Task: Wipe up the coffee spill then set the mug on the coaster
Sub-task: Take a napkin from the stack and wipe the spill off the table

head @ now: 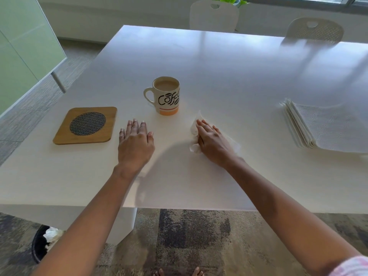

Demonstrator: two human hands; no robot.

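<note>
The coaster is lying centre-left. The left hand is resting spread flat beside it. The mug is standing mid-frame, off the coaster. The right hand is pressing flat fingers on a tissue, so wiping seems underway. Next, the mug needs carrying left.

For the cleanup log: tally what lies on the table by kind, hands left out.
Mug: 1
Coaster: 1
Towel wad: 1
Towel stack: 1
Total: 4
</note>
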